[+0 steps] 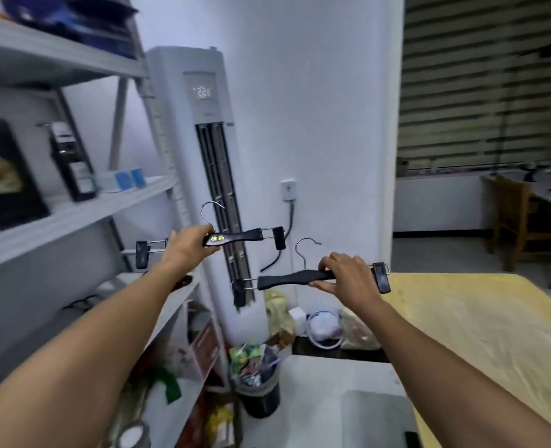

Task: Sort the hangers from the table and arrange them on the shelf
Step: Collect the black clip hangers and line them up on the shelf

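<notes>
My left hand (188, 245) grips a black clip hanger (245, 236) with a metal hook and yellow lettering, held level in the air in front of the grey shelf (73, 215). My right hand (348, 274) grips a second black clip hanger (287, 279) near its right end, lower and to the right, at the edge of the yellow table (494, 334). Both hangers have clips at their ends and hooks pointing up. The two hangers are apart from each other.
A tall white air conditioner (209, 124) stands behind the hangers. Boxes and bottles (70, 163) sit on the shelf's middle level. A full bin (258, 376) and bags lie on the floor below. A wooden chair (520, 215) is at the far right.
</notes>
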`<action>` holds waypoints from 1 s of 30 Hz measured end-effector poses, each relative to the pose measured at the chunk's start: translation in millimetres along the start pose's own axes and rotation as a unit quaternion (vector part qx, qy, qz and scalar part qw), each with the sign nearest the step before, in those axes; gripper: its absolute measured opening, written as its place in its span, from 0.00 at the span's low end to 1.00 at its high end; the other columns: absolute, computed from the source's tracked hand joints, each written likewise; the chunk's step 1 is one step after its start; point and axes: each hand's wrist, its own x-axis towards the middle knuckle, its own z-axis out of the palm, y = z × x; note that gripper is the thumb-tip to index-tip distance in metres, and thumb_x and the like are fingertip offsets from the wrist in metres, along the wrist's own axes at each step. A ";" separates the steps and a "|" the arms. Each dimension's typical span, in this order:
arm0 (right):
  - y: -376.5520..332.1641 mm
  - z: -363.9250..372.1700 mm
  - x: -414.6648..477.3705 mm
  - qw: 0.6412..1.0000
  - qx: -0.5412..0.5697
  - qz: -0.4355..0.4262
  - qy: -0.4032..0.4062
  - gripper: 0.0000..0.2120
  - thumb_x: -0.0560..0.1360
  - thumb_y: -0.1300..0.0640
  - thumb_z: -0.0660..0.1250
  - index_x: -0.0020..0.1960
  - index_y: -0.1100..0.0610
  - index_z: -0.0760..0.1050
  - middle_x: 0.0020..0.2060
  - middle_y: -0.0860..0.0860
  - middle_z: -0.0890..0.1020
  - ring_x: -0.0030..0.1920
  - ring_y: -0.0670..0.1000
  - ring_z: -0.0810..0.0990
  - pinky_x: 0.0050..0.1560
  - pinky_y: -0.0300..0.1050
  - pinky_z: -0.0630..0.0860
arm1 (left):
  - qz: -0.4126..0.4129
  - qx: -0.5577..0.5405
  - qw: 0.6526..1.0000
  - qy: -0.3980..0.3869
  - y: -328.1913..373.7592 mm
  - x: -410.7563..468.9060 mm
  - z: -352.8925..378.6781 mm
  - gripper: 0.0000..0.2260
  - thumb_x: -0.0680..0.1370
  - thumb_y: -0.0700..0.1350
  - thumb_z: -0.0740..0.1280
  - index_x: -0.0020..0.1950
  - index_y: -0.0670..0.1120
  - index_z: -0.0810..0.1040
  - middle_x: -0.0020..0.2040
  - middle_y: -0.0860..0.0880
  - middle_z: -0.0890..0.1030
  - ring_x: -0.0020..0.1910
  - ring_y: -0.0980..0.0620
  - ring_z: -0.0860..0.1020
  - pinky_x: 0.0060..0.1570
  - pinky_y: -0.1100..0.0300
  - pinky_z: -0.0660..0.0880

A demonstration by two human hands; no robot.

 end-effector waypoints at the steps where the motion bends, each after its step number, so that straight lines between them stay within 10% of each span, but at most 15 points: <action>1: -13.7 4.3 2.2 1.000 0.007 -0.014 0.000 0.17 0.69 0.40 0.71 0.44 0.54 0.78 0.39 0.50 0.79 0.44 0.55 0.79 0.45 0.48 0.69 | -0.016 0.009 1.000 0.003 -17.0 -11.6 -6.1 0.11 0.75 0.52 0.68 0.52 0.47 0.76 0.52 0.46 0.81 0.55 0.44 0.78 0.47 0.54 0.65; 30: -361.9 -13.0 -94.6 0.938 0.116 -0.328 0.000 0.24 0.68 0.33 0.59 0.42 0.54 0.76 0.35 0.49 0.77 0.39 0.53 0.79 0.38 0.46 0.71 | -0.330 0.084 0.939 -0.050 -232.6 -423.0 -185.2 0.13 0.76 0.51 0.67 0.58 0.47 0.75 0.57 0.49 0.80 0.62 0.47 0.75 0.63 0.48 0.65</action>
